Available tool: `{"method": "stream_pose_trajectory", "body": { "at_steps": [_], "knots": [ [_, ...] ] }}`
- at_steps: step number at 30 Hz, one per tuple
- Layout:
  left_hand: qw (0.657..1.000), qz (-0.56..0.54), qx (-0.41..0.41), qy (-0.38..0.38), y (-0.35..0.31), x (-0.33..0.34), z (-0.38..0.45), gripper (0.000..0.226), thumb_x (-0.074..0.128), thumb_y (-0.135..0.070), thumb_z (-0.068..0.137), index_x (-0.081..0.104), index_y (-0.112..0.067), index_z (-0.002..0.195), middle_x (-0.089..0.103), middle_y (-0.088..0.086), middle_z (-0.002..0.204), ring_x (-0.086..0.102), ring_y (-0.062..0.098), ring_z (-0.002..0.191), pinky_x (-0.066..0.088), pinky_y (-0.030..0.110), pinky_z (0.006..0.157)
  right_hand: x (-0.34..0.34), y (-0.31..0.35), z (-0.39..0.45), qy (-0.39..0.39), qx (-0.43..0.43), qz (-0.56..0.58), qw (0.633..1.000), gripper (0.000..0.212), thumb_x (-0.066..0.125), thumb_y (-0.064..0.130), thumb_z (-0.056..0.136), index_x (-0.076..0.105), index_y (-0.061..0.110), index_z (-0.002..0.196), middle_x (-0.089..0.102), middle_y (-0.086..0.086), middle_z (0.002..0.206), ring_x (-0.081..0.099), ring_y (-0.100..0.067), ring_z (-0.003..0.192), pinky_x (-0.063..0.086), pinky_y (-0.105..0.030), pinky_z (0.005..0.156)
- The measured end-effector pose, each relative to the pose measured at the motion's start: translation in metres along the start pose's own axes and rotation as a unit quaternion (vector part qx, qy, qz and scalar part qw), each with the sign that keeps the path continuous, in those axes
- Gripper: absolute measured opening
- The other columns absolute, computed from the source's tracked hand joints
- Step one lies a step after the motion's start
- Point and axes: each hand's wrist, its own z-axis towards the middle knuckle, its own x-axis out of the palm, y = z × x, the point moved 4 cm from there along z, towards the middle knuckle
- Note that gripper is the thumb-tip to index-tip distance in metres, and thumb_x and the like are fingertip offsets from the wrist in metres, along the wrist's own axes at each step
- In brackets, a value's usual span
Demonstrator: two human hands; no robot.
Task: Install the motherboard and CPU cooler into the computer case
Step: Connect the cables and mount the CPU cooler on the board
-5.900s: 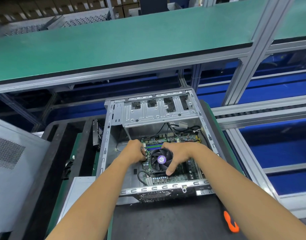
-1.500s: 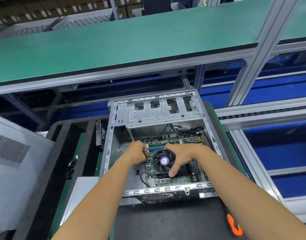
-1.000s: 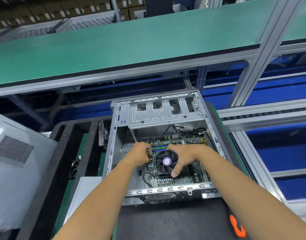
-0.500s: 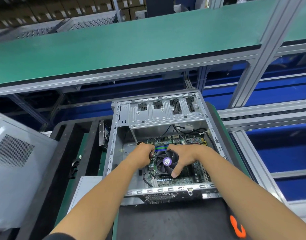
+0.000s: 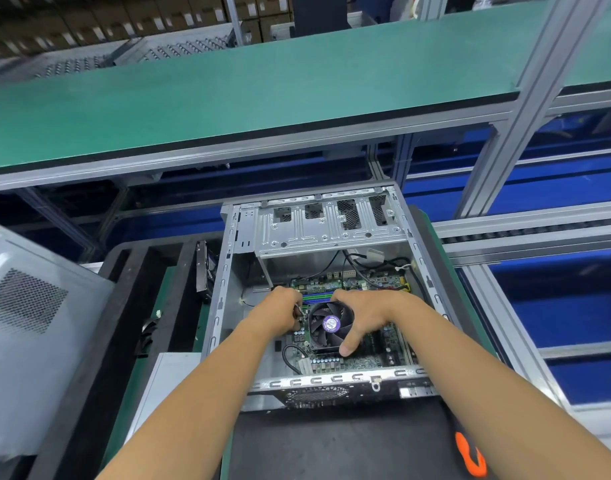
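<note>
An open grey computer case (image 5: 224, 299) lies on its side with a green motherboard (image 5: 376, 348) inside. A black CPU cooler (image 5: 326, 327) with a purple hub label sits on the board. My right hand (image 5: 364, 315) grips the cooler, fingers over its far edge and thumb on its near right corner. My left hand (image 5: 280, 311) is curled at the cooler's left edge and pinches a small metal part there, possibly a clip or cable end; I cannot make out which.
A grey case side panel (image 5: 30, 334) leans at the left. A black foam tray (image 5: 89, 358) surrounds the case. A green shelf (image 5: 262, 81) overhangs behind. An orange-and-black tool (image 5: 468, 457) lies at lower right. A black cable (image 5: 290, 356) loops near the board's front.
Both hands have stayed at the cooler, with only small shifts of the left hand at its left edge. The view has moved slightly.
</note>
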Motion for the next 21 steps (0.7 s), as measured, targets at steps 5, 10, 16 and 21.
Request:
{"method": "stream_pose_trajectory", "body": {
  "at_steps": [5, 10, 16, 21],
  "knots": [
    [0.999, 0.022, -0.023, -0.005, 0.003, -0.003, 0.0, 0.014, 0.07, -0.015, 0.082, 0.061, -0.008, 0.089, 0.061, 0.013, 0.1, 0.061, 0.028, 0.085, 0.042, 0.028, 0.067, 0.001, 0.0, 0.0, 0.006, -0.001, 0.005, 1.0, 0.108, 0.087, 0.044, 0.064, 0.019, 0.026, 0.147, 0.036, -0.001, 0.15, 0.044, -0.028, 0.128, 0.041, -0.044, 0.103],
    [0.998, 0.058, -0.033, -0.005, -0.001, -0.006, 0.001, 0.026, 0.073, -0.016, 0.079, 0.05, -0.012, 0.066, 0.055, 0.007, 0.074, 0.053, 0.025, 0.072, 0.04, 0.028, 0.063, 0.001, 0.0, -0.001, 0.008, -0.001, 0.007, 1.0, 0.11, 0.088, 0.044, 0.063, 0.02, 0.026, 0.147, 0.04, -0.002, 0.146, 0.046, -0.026, 0.123, 0.042, -0.041, 0.099],
    [0.993, 0.116, -0.023, 0.001, -0.011, -0.005, 0.004, 0.038, 0.064, -0.001, 0.078, 0.036, -0.012, 0.055, 0.04, 0.004, 0.057, 0.048, 0.026, 0.063, 0.038, 0.031, 0.056, 0.001, -0.001, 0.001, 0.011, 0.004, 0.005, 1.0, 0.108, 0.088, 0.045, 0.063, 0.021, 0.024, 0.145, 0.039, -0.002, 0.145, 0.046, -0.025, 0.122, 0.043, -0.042, 0.1],
    [0.998, 0.066, -0.015, 0.017, -0.005, -0.011, -0.005, 0.016, 0.061, -0.001, 0.081, 0.053, -0.01, 0.071, 0.053, 0.004, 0.07, 0.052, 0.022, 0.064, 0.04, 0.029, 0.056, 0.002, -0.002, -0.002, 0.01, -0.003, 0.019, 1.0, 0.103, 0.087, 0.046, 0.064, 0.024, 0.024, 0.142, 0.042, -0.002, 0.142, 0.048, -0.026, 0.122, 0.043, -0.045, 0.102]
  ]
}}
